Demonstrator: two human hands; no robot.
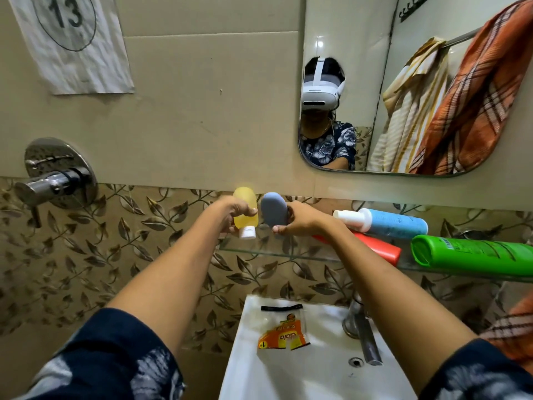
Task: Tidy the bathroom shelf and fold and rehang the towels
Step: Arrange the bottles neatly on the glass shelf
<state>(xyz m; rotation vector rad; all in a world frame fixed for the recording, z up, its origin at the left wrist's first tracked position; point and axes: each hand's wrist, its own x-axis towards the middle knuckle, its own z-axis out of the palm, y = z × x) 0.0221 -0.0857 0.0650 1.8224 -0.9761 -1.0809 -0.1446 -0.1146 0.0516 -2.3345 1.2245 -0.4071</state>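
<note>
My left hand [229, 215] holds a small yellow squeeze bottle [245, 207] upright on its white cap, over the left end of the glass shelf [277, 253]. Right beside it my right hand [300, 220] grips a small grey squeeze bottle [274, 209]. Further right on the shelf lie a blue bottle with a white cap [386, 223], a red bottle [377, 248] and a large green bottle [473, 255], all on their sides. In the mirror [346, 39] an orange plaid towel [476, 105] and a cream striped towel [412, 111] hang untidily from a rail.
A white washbasin [317, 370] sits below the shelf with a steel tap [363, 333] and an orange scrub-pad packet [284, 332] on its rim. A chrome mixer valve [57, 180] juts from the left wall. Orange plaid cloth [516, 330] shows at the right edge.
</note>
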